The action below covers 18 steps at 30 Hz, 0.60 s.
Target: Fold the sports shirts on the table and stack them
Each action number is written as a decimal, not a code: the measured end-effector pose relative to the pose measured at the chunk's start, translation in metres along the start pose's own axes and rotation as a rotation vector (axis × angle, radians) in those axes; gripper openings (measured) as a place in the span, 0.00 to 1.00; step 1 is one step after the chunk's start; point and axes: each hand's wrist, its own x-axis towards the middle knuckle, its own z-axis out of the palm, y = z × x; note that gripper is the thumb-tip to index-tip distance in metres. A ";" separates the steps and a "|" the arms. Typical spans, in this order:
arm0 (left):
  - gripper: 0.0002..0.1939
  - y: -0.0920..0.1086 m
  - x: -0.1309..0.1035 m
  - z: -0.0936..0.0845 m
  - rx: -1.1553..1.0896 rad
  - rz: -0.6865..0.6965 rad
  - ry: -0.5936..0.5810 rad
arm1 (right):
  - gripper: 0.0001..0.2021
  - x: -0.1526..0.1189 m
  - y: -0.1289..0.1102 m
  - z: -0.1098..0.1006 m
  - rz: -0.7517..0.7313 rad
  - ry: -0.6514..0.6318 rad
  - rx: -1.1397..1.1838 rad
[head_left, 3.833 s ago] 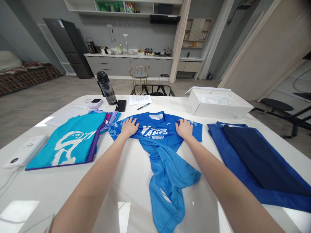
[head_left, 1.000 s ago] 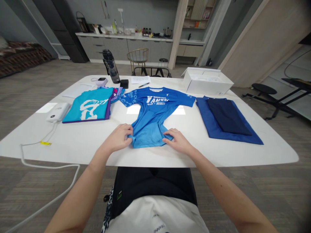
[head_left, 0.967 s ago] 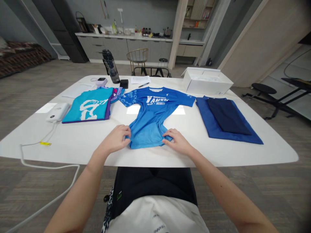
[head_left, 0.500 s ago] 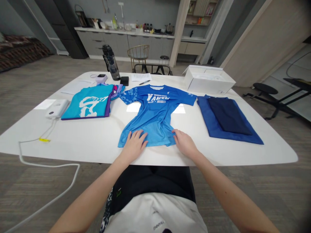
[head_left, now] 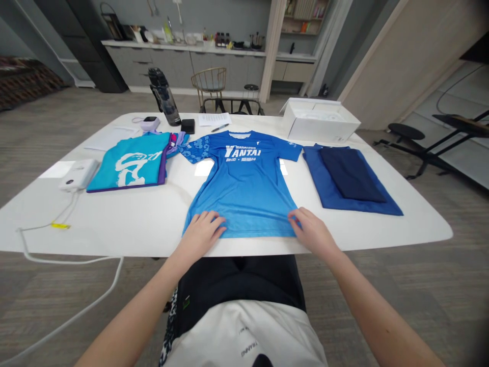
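Note:
A blue T-shirt [head_left: 246,191] with white lettering lies face up and spread out on the white table, its collar away from me and its hem near the front edge. My left hand [head_left: 203,230] rests on the lower left of the shirt, palm down with fingers stretched over the fabric. At the lower right corner, my right hand [head_left: 311,229] pinches the hem between thumb and fingers. Most of the cloth is smooth, with faint creases above the hem.
Folded turquoise clothing [head_left: 128,162] lies left, beside a white device [head_left: 78,176] with a cable. Folded dark blue garments [head_left: 353,176] lie right. Towards the back stand a black bottle [head_left: 165,99] and an open white box [head_left: 321,120]; a pen [head_left: 220,128] lies by papers.
My right hand has moved right, drawing the hem corner outward. The bunched folds in the shirt's lower half have flattened and the hem is wider. My left hand stays on the lower left.

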 end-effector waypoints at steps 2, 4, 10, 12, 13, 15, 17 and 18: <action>0.15 0.001 0.002 0.002 0.072 -0.078 0.009 | 0.10 0.006 -0.008 0.009 -0.123 0.014 0.085; 0.15 0.006 -0.001 0.003 0.110 -0.130 0.003 | 0.11 0.009 -0.009 0.017 -0.144 -0.010 0.074; 0.17 0.020 -0.017 -0.003 0.002 -0.141 -0.014 | 0.11 -0.003 0.016 0.018 -0.043 -0.037 -0.014; 0.16 0.015 -0.013 -0.005 -0.077 -0.111 -0.012 | 0.11 -0.003 0.020 0.014 -0.044 -0.021 0.022; 0.15 0.009 -0.009 -0.004 -0.107 -0.089 -0.002 | 0.11 0.000 0.020 0.012 -0.045 0.005 0.038; 0.16 -0.003 0.002 0.002 -0.140 -0.046 0.041 | 0.11 0.008 0.018 0.012 -0.048 0.076 0.077; 0.20 -0.014 0.011 0.012 -0.143 -0.025 0.093 | 0.11 0.016 0.015 0.015 -0.018 0.129 0.100; 0.23 -0.018 0.014 0.017 -0.133 -0.030 0.110 | 0.12 0.018 0.014 0.018 0.022 0.142 0.089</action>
